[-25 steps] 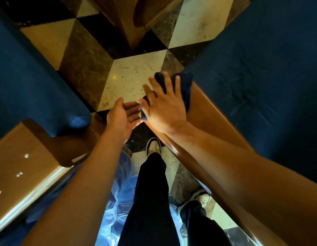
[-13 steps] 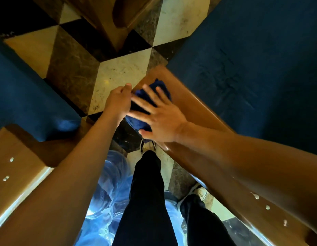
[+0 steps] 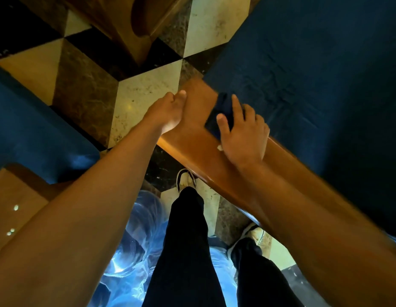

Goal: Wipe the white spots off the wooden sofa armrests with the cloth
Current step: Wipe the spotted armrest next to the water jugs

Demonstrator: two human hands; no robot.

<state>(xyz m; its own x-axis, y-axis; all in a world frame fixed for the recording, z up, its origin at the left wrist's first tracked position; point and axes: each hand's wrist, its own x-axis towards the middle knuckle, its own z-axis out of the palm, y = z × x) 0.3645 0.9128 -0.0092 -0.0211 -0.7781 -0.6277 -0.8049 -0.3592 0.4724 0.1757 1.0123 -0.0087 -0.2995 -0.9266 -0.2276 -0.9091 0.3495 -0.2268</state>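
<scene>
While I stand between two sofas, my right hand (image 3: 243, 136) lies palm-down on the wooden armrest (image 3: 192, 149) of the right-hand sofa, fingers spread and pressing the dark blue cloth (image 3: 222, 111) flat against the wood. That hand is open and splayed rather than curled; the cloth is pinned beneath the fingers and bunched toward the far end of the armrest, next to the blue upholstery (image 3: 314, 74). One white spot (image 3: 219, 148) shows on the wood at the near left edge of that hand, just beside the thumb base.

My left hand (image 3: 168, 114) rests against the left edge of the same armrest, near its far end. Its fingers are curled loosely with the tips touching the wood. It has hold of nothing that I can see. The two hands are apart, with bare wood between them.

At the near left, a second wooden armrest (image 3: 17, 196) carries several white spots (image 3: 15, 207), untouched. It belongs to the blue sofa (image 3: 26, 120) on the left.

Below, the patterned stone floor (image 3: 146, 89) shows light, brown and black tiles. My dark trousers (image 3: 188, 240) and two shoes are visible, along with clear plastic sheeting (image 3: 135, 251) lying on the floor by my feet. A wooden furniture piece (image 3: 130, 23) stands at the far centre.
</scene>
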